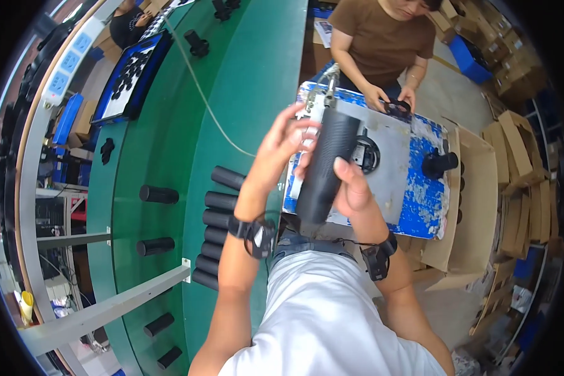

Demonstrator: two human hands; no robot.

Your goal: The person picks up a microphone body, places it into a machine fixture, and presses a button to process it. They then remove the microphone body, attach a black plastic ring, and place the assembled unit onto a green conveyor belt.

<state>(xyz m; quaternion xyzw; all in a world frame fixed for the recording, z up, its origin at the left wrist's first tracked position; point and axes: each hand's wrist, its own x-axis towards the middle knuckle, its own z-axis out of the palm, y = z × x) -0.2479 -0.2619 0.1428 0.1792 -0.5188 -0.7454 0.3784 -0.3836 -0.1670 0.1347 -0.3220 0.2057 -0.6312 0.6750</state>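
Observation:
A black cylinder with a textured side (326, 166) is tilted in front of me, over the near part of the worktable. My right hand (354, 188) grips its lower right side, thumb lying along the front. At its upper left, my left hand (285, 141) has its fingers bent but apart, close to the cylinder; whether they touch it is hard to make out. Just behind the cylinder lies a black ring-shaped part (368, 155), partly hidden. A metal fitting with a hose (330, 94) stands beyond the cylinder's top end.
A worn blue-and-white worktable (420, 210) bears another black part (438, 164). Across it, a person (382, 44) handles a dark piece. To the left, a green conveyor (232, 81) carries several black cylinders (222, 200). An open carton (476, 207) stands at the right.

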